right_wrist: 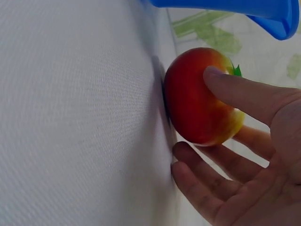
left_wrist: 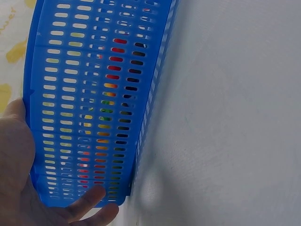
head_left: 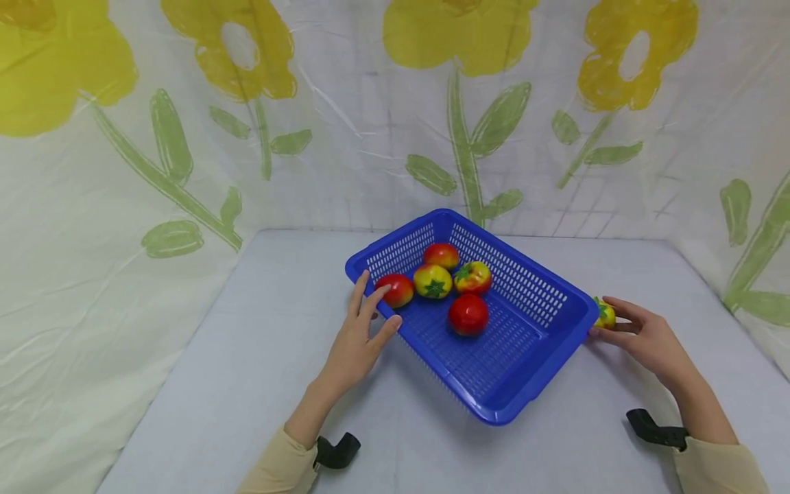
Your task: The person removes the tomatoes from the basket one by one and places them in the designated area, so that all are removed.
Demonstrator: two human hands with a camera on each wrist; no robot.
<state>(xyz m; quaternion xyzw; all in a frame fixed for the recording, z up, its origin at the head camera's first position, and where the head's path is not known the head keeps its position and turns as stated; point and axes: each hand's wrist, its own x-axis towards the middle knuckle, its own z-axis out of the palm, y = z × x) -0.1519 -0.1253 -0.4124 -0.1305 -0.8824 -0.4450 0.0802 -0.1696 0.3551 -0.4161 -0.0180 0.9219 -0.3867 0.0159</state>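
Observation:
A blue plastic basket (head_left: 524, 370) with slotted walls sits at an angle on the table. Inside it are several glossy red-and-yellow toy tomatoes (head_left: 468, 315), some with green star-shaped leaves. My left hand (head_left: 354, 346) grips the basket's left rim, thumb and fingers over the edge; in the left wrist view its fingertips (left_wrist: 96, 193) lie along the slotted wall. At the basket's right corner my right hand (head_left: 644, 339) holds another toy tomato (right_wrist: 197, 96), thumb on one side and fingers around the other, low at the table surface.
The pale table (head_left: 265, 295) ends at a white sheet (head_left: 345, 171) painted with yellow flowers, which hangs behind and along the sides. Black wrist mounts (head_left: 338, 451) are strapped at both sleeves.

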